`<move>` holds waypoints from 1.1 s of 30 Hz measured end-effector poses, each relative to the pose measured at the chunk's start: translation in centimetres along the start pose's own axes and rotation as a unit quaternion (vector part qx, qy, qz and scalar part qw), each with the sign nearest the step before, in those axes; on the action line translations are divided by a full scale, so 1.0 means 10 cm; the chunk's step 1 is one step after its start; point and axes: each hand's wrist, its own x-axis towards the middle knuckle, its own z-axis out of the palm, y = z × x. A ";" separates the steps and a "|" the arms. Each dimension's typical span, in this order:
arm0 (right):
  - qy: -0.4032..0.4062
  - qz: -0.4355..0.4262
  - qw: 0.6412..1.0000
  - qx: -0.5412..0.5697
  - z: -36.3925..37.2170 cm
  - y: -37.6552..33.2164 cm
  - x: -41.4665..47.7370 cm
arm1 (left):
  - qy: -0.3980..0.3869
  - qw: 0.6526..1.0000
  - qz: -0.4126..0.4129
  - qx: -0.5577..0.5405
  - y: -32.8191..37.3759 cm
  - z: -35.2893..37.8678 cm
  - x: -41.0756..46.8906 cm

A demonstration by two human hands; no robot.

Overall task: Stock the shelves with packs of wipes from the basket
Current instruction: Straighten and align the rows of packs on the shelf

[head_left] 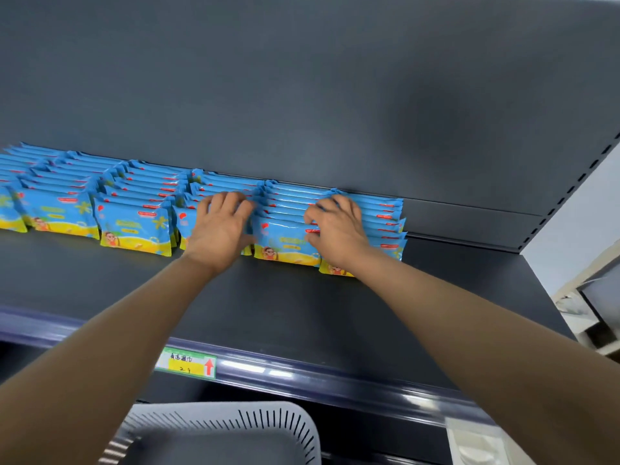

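You face six rows of wipe packs (pixel 134 226) on one shelf (pixel 302 313). Below are one basket (pixel 214 431) and one price label (pixel 186 362). Two hands are yours: left hand (pixel 219 226), right hand (pixel 335 233).

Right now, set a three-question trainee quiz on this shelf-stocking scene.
1. True or false: the left grip and the right grip both touch blue-and-yellow plastic wipe packs on the dark grey metal shelf.
2. The grey slotted plastic basket is: A) on the shelf; B) below the shelf's front edge, nearer the person; C) held in the right grip.
3. Fill in: the arrow on the green-and-yellow price label is ___.
Key: 1 true; 2 B; 3 red.
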 end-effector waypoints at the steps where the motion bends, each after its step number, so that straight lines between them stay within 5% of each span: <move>1: 0.003 0.002 1.000 -0.003 0.01 -0.01 0.00 | -0.005 1.000 -0.023 0.014 -0.09 0.00 -0.05; 7: 0.005 0.020 1.000 -0.014 0.01 -0.07 0.02 | -0.090 0.991 -0.062 -0.077 -0.19 0.06 -0.15; 25: 0.003 0.058 0.998 -0.026 -0.04 -0.16 -0.04 | -0.082 0.989 -0.047 -0.112 -0.16 -0.05 -0.26; 33: 0.055 0.068 0.996 0.003 -0.30 0.29 -0.29 | -0.065 0.989 0.065 -0.113 0.30 -0.09 -0.14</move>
